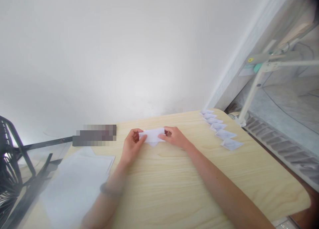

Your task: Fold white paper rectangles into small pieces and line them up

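A small piece of folded white paper (152, 134) is held up a little above the middle of the table, with a pointed flap hanging below its lower edge. My left hand (133, 144) pinches its left end, thumb on the near face and fingers behind. At the other end, my right hand (174, 137) grips the paper the same way, its thumb across the front. The fingertips behind the paper are partly hidden. A dark band (109, 189) circles my left wrist.
Several folded white paper shapes (231, 144) form a row along the table's right side. Loose white sheets (74, 185) lie at the left, under my left forearm. A blurred-out dark object (96, 136) sits at the back left. The wooden table (159, 195) meets a white wall (139, 56).
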`<state>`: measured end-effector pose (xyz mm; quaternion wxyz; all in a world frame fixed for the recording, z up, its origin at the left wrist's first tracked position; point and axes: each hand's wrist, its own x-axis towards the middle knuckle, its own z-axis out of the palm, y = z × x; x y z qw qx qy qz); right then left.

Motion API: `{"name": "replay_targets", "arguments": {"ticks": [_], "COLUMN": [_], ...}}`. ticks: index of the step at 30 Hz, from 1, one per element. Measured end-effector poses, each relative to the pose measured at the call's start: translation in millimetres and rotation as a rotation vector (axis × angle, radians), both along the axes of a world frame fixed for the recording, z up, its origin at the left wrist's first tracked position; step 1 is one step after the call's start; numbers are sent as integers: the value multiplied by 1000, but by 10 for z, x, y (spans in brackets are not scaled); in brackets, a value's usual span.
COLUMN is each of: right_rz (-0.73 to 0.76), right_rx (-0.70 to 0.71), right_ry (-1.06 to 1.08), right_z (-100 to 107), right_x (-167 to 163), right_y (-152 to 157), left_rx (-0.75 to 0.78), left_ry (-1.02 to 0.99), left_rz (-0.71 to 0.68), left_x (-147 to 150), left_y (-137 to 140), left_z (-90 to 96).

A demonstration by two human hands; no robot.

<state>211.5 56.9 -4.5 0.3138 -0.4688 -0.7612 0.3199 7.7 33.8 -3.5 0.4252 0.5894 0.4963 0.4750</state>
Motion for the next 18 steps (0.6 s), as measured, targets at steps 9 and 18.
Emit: {"name": "replay_targets", "arguments": {"ticks": [9,18], "right_rz": [-57,-92], "right_rx": [24,23], "right_ry": [67,62], "right_z": [-8,-20], "right_x": [-180,-163], "right_y": [-73,-61], "left_rx": [-118,-99], "left_ry": [126,100], "left_rz": [62,55], "left_x": [72,65], "left_y": [-73,-69], "left_z": [142,113]}}
